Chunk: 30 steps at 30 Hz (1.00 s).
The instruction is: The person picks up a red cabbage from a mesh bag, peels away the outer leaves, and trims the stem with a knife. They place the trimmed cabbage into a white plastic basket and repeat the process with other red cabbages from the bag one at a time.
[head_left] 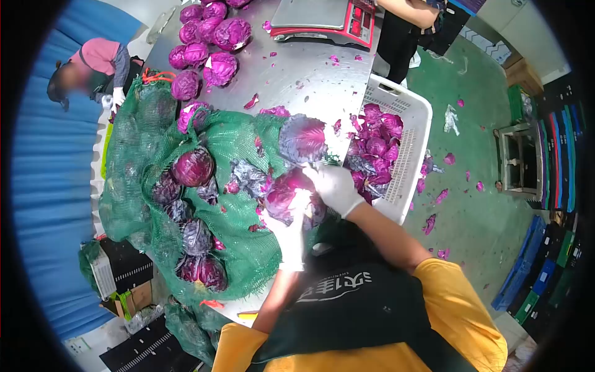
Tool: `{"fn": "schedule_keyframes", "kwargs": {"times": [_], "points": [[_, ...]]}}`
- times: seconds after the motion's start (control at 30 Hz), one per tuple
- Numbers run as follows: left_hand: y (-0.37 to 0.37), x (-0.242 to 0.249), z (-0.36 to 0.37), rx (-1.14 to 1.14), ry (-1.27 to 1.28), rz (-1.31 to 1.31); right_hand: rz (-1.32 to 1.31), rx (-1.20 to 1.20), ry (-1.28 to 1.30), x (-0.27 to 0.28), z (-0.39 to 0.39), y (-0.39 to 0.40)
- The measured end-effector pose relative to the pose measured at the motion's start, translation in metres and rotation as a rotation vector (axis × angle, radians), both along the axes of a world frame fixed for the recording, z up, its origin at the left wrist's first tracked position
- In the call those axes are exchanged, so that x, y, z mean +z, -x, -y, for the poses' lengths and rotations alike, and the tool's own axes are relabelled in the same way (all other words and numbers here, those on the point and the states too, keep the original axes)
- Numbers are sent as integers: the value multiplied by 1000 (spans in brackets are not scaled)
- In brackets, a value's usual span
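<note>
A red cabbage (286, 197) with a pale cut stem side rests in my gloved left hand (289, 239), which cups it from below. My gloved right hand (334, 188) is at the cabbage's upper right, its fingers closed at the base of a large purple outer leaf (302, 137). The leaf stands out beyond the cabbage. Under both lies a green mesh bag (238, 248), with loose dull leaves (249, 178) on it. More red cabbages, such as one cabbage (193, 167) at the left and another (203, 273) nearer me, sit on or in the mesh.
Several trimmed cabbages (220, 68) stand on the metal table (291, 77) beside a red scale (322, 28). A white crate (416, 124) at the right holds purple leaves. Leaf scraps litter the green floor (471, 217). One person (99, 62) is at the far left, another person's arm (412, 11) at the top.
</note>
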State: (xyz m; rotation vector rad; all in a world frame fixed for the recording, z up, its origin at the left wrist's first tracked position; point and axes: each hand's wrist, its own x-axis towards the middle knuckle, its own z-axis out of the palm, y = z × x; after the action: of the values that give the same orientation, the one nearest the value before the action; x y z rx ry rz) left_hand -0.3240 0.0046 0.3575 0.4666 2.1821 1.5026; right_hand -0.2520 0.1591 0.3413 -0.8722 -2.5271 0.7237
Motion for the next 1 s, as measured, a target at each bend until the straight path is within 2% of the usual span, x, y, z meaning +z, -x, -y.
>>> {"fn": "schedule_keyframes", "kwargs": {"times": [0.03,0.1,0.17,0.2,0.23,0.27,0.3,0.33,0.37,0.4,0.47,0.5,0.57,0.6,0.63,0.67,0.7,0.77,0.8,0.87,0.9,0.93,0.97,1.0], "points": [[-2,-2,3,-33,103,-159,71,-96,187,-4,-9,9],[0,2,13,-28,48,-97,225,-76,38,-33,-29,12],[17,10,29,-143,-163,266,158,-99,56,-50,-37,2],[26,21,38,-116,-123,427,87,56,156,-74,-39,0],[43,3,54,-173,-167,332,15,209,255,-88,-39,-1],[53,7,61,-177,-145,309,-106,50,379,-29,-25,-11],[60,13,66,-176,-122,286,-19,120,438,-19,-18,-15],[63,19,70,-93,-160,402,-136,161,276,9,-4,-20],[60,32,65,34,-79,483,-254,195,116,35,8,-25],[53,21,59,15,2,279,-257,198,121,43,16,-29],[25,9,38,60,244,-72,-221,206,-113,50,25,-34],[19,6,34,109,23,74,-220,209,-112,44,21,-37],[26,-34,57,-21,-32,-104,-238,-53,435,24,4,-51],[32,-44,67,-79,38,-232,-142,-198,741,28,-8,-62],[38,-49,72,-75,36,-231,-43,-340,1038,32,-21,-72],[46,-52,72,-171,3,-201,-116,-414,1174,21,-22,-80],[49,-55,75,-267,-24,-169,-116,-407,1173,12,-22,-83],[44,-54,73,-195,-96,-95,-272,-551,1272,-5,-15,-87],[46,-51,71,-206,-103,-35,-280,-572,1273,-15,-14,-89],[50,-48,72,-211,-124,12,-478,-593,1333,-21,-39,-106],[50,-52,78,-198,-202,34,-517,-649,1185,-16,-60,-126],[52,-53,79,-188,-282,56,-407,-765,983,-43,-83,-145],[53,-48,75,-192,-292,48,-165,-687,858,-54,-107,-167],[55,-41,69,-258,-269,41,-224,-567,681,-36,-100,-156]]}}
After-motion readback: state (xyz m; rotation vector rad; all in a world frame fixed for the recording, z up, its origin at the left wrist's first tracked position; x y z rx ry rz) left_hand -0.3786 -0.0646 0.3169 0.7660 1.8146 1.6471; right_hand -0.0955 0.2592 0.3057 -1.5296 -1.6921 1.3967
